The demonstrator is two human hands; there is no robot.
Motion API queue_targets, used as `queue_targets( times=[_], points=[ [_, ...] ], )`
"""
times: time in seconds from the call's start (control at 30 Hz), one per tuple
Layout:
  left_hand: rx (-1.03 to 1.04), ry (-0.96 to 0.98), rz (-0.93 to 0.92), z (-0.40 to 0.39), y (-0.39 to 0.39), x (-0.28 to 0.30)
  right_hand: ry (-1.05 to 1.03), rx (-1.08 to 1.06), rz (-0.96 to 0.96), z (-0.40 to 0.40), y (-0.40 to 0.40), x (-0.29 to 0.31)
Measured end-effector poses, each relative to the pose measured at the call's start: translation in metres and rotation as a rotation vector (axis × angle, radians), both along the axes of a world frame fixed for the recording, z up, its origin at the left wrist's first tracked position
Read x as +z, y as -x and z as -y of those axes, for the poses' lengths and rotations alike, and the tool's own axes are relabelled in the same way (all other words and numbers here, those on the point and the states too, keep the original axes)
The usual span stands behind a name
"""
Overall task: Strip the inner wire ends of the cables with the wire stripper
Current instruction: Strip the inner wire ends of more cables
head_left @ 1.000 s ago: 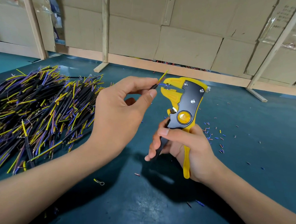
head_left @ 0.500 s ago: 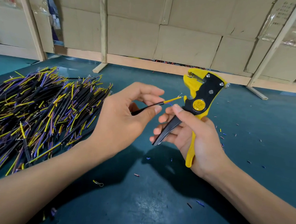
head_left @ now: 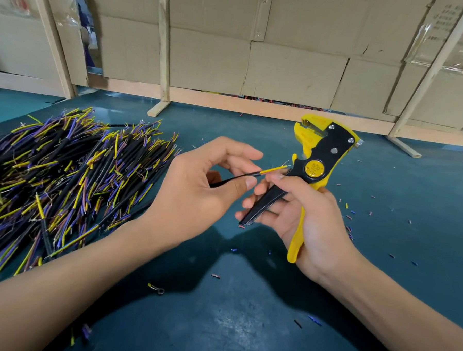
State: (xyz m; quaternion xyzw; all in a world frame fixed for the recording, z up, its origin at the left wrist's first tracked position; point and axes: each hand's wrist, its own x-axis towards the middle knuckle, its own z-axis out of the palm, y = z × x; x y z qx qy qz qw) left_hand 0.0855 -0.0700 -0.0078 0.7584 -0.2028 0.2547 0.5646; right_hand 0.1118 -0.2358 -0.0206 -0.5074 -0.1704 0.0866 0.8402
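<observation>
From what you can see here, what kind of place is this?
Probably a small cable-assembly workshop: a large pile of cut cables on the work mat, stacked cardboard boxes behind.

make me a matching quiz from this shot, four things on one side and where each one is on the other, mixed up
Things:
1. wire stripper
2. cable
3. cable pile
4. ring terminal

Places:
A. heaped on the table at the left
B. pinched in the left hand
C. lying loose on the table, near edge, between the forearms
D. gripped in the right hand

Pairs: 1-D, 2-B, 3-A, 4-C
</observation>
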Motion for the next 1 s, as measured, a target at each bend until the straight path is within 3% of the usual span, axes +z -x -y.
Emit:
queue_targets(
  times=[0.27,0.43,0.6,0.77,1.0],
  points=[
    [-0.062,0.069,-0.094,-0.001,0.000,0.004,0.038,0.022,-0.038,0.002,-0.002,0.002],
    [-0.203,0.310,-0.298,-0.001,-0.004,0.004,0.038,0.104,-0.106,0.006,-0.001,0.009],
    [-0.231,0.382,-0.373,-0.001,-0.004,0.004,0.046,0.119,-0.132,0.006,0.002,0.012],
    [-0.263,0.684,-0.406,-0.008,-0.008,0.009,-0.027,0.074,-0.157,0.010,-0.002,0.017],
    [-0.152,0.393,-0.281,-0.005,-0.007,0.007,0.078,0.083,-0.203,0.015,-0.005,0.018]
  ],
)
